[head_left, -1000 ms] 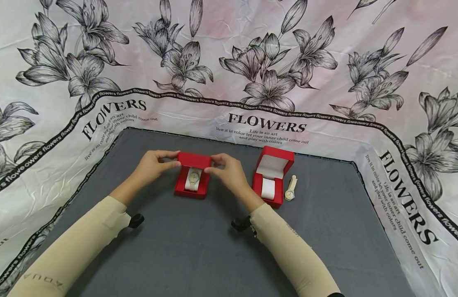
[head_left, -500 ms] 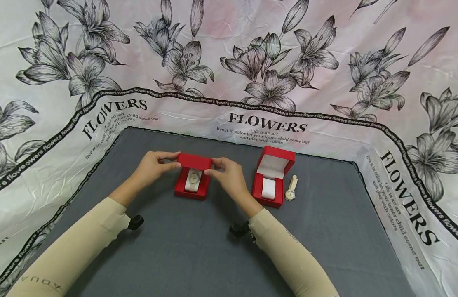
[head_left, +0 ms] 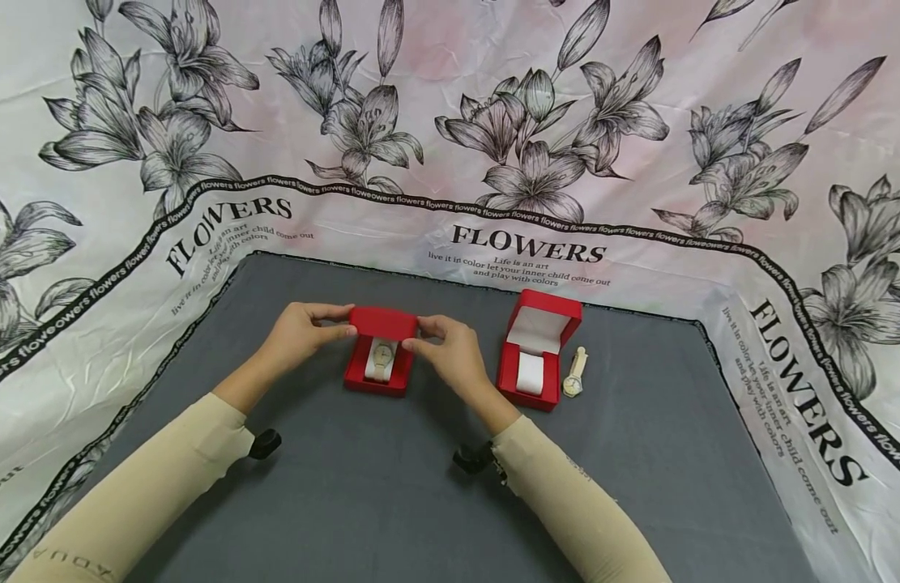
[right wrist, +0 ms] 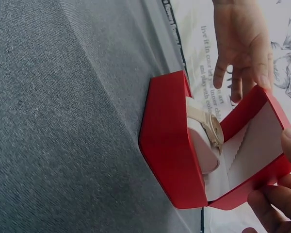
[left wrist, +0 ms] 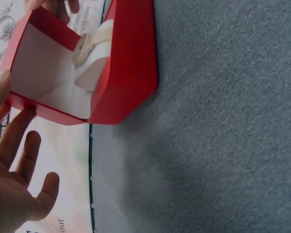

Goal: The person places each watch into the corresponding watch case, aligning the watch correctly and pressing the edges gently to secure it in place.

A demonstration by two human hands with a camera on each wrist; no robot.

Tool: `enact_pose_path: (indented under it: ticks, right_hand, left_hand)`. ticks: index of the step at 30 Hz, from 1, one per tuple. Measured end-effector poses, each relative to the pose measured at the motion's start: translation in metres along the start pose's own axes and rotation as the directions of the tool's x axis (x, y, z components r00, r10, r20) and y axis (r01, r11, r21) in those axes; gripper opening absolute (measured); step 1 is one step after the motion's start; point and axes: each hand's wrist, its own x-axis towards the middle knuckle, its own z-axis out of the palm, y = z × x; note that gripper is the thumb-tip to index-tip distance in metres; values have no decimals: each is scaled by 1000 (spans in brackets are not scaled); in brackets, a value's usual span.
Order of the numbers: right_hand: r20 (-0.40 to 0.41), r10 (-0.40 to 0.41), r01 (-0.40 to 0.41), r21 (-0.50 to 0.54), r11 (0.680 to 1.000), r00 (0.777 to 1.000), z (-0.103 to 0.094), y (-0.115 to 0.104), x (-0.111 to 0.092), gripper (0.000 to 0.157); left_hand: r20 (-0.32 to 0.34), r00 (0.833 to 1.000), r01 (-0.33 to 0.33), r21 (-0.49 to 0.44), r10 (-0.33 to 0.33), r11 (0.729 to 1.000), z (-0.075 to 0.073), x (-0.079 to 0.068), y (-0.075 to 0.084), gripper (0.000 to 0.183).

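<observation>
A red watch box (head_left: 382, 322) stands at the middle left of the grey cloth, its lid raised partway. Inside, a watch with a pale strap (head_left: 382, 355) is wrapped round a white cushion (right wrist: 203, 150). My left hand (head_left: 298, 334) pinches the left side of the lid between thumb and fingers. On the lid's opposite side, my right hand (head_left: 453, 352) pinches the edge the same way. In the left wrist view, the thumb lies on the lid's front edge and a finger (left wrist: 17, 133) presses behind it.
To the right of my right hand, a second red watch box (head_left: 528, 397) stands wide open with a bare white cushion (head_left: 530, 373). Beside it lies another pale-strapped watch (head_left: 575, 372). A floral-printed cloth (head_left: 391, 219) borders the grey surface and rises behind it.
The lid between my hands has tipped down slightly toward the front, and both hands have moved with it. The second box and the loose watch stay put.
</observation>
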Motion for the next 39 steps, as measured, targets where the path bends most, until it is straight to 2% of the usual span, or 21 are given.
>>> enact_pose_path:
  ticks: [13, 19, 25, 29, 39]
  right_hand:
    - [-23, 16, -15, 49, 999, 1000, 4, 0, -7, 51]
    - [-29, 51, -49, 78, 996, 998, 6, 2, -13, 54]
    - [-43, 29, -25, 91, 996, 999, 9, 1, -14, 54]
    - [-39, 44, -40, 97, 995, 998, 9, 1, -15, 53]
    - [-43, 69, -64, 102, 993, 997, 8, 6, -18, 53]
  left_hand:
    - [-28, 1000, 11, -42, -12, 999, 4, -8, -3, 56]
    - [-35, 998, 54, -64, -56, 996, 8, -16, 2, 58]
    - [-73, 992, 90, -116, -99, 989, 12, -19, 6, 58]
    - [-79, 990, 110, -129, -121, 985, 13, -20, 7, 57]
    - [-100, 992, 57, -154, -72, 986, 21, -21, 1, 53]
